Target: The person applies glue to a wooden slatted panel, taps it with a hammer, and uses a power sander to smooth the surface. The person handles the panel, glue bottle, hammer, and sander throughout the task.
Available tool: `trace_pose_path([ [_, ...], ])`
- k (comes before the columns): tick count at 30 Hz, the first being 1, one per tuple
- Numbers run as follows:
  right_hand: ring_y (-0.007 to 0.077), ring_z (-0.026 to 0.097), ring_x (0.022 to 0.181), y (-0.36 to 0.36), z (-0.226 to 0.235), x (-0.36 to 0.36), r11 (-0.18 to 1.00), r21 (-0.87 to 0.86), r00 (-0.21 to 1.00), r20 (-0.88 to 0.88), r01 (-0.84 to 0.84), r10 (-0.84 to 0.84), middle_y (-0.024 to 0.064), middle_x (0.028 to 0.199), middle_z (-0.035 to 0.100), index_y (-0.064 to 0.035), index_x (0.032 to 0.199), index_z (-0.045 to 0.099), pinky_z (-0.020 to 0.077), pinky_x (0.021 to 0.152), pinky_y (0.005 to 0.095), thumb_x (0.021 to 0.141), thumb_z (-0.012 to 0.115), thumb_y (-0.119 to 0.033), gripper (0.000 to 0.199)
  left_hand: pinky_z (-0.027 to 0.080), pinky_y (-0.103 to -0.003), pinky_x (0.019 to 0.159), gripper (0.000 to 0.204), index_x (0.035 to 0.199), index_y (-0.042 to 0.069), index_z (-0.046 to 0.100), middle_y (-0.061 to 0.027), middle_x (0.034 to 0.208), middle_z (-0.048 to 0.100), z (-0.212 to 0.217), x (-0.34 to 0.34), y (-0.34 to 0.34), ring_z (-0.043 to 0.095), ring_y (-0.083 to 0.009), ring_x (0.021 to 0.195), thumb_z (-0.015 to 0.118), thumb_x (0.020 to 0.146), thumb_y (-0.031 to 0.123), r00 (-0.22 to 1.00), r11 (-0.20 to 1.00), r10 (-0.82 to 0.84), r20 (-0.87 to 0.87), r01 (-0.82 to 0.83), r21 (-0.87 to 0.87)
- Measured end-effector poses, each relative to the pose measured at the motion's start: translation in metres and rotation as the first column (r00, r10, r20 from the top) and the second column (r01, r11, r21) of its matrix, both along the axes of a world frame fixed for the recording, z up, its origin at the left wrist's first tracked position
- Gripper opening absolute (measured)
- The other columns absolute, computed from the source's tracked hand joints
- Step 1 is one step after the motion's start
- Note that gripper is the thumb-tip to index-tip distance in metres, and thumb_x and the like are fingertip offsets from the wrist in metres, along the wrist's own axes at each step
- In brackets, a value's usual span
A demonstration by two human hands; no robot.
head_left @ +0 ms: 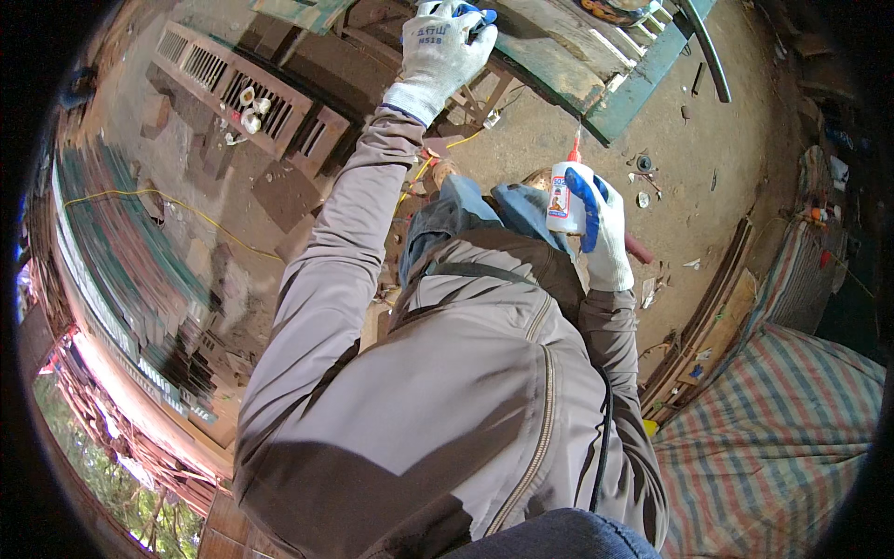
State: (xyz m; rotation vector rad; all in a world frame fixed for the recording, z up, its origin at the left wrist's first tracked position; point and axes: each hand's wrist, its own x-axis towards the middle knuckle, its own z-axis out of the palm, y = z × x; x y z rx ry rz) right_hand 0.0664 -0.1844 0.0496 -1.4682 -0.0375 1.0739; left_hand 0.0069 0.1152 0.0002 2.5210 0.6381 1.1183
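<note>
Right grip (605, 219), head view: fingers were closed round the side of a bottle (562, 200), holding it firmly as far as could be judged. Left grip (445, 51) had fingers curled at the upper edge, near the table (638, 98); how far it was open, and whether it held anything, could not be told.

Progress: the bottle was in hand, its nozzle (575, 149) pointing toward the table's near corner. Contact there could not be confirmed. No liquid was seen leaving the tip, so dispensing was judged not under way and any application remained outstanding.

Condition: the bottle was white, with a printed label and a red nozzle ending in a thin tip. It stood nearly upright before the legs, with no damage noted.
</note>
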Motion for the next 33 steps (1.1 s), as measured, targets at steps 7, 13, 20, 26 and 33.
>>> trace_pose_path([
  [7, 0.0117, 0.068, 0.079, -0.001, -0.001, -0.001, 1.000, 0.014, 1.000, -0.017, 0.025, -0.025, 0.0042, 0.095, 0.071, 0.0002, 0.117, 0.069, 0.0549, 0.065, 0.0257, 0.096, 0.074, -0.024, 0.033, 0.054, -0.043, 0.078, 0.010, 0.089, 0.012, 0.075, -0.0080, 0.090, 0.069, -0.003, 0.001, 0.000, 0.064, -0.0278, 0.094, 0.075, 0.083, 0.019, 1.000, 1.000, 0.022, -0.012, -0.022, 0.005],
  [13, 0.0111, 0.068, 0.081, 0.001, -0.007, 0.000, 0.999, -0.053, 0.998, 0.065, -0.011, 0.014, 0.0046, 0.096, 0.073, 0.0002, 0.114, 0.071, 0.0548, 0.070, 0.0257, 0.096, 0.075, -0.024, 0.031, 0.054, -0.041, 0.085, 0.022, 0.106, 0.024, 0.079, -0.0010, 0.098, 0.072, -0.030, -0.003, 0.014, 0.066, -0.0264, 0.098, 0.078, 0.085, 0.032, 0.980, 0.998, 0.059, -0.188, -0.051, 0.046],
  [20, 0.0146, 0.070, 0.090, -0.029, -0.039, 0.017, 0.958, -0.217, 0.885, 0.386, -0.189, 0.262, 0.0082, 0.102, 0.075, 0.0016, 0.115, 0.071, 0.0557, 0.082, 0.0312, 0.085, 0.084, -0.024, 0.042, 0.054, -0.042, 0.086, 0.022, 0.105, 0.021, 0.079, -0.0024, 0.101, 0.073, -0.024, -0.002, 0.011, 0.067, -0.0276, 0.098, 0.078, 0.084, 0.029, 0.982, 0.998, 0.056, -0.180, -0.052, 0.028],
  [26, 0.0155, 0.069, 0.101, -0.078, -0.052, 0.029, 0.992, -0.125, 0.902, 0.431, 0.033, 0.025, 0.0096, 0.118, 0.070, 0.0030, 0.130, 0.062, 0.0554, 0.092, 0.0313, 0.081, 0.087, -0.011, 0.057, 0.056, -0.042, 0.080, 0.020, 0.098, 0.018, 0.079, -0.0038, 0.100, 0.073, -0.032, 0.001, 0.019, 0.068, -0.0268, 0.096, 0.078, 0.083, 0.031, 0.993, 0.994, 0.014, -0.121, -0.001, 0.108],
  [33, 0.0203, 0.068, 0.111, -0.161, -0.078, 0.075, 0.929, 0.042, 0.857, 0.372, 0.368, -0.356, 0.0124, 0.128, 0.065, 0.0056, 0.141, 0.052, 0.0574, 0.097, 0.0337, 0.086, 0.078, 0.003, 0.061, 0.055, -0.041, 0.086, 0.020, 0.105, 0.017, 0.077, -0.0043, 0.103, 0.074, -0.007, 0.004, 0.004, 0.069, -0.0264, 0.099, 0.077, 0.086, 0.024, 0.974, 0.997, 0.046, -0.223, -0.030, 0.077],
])
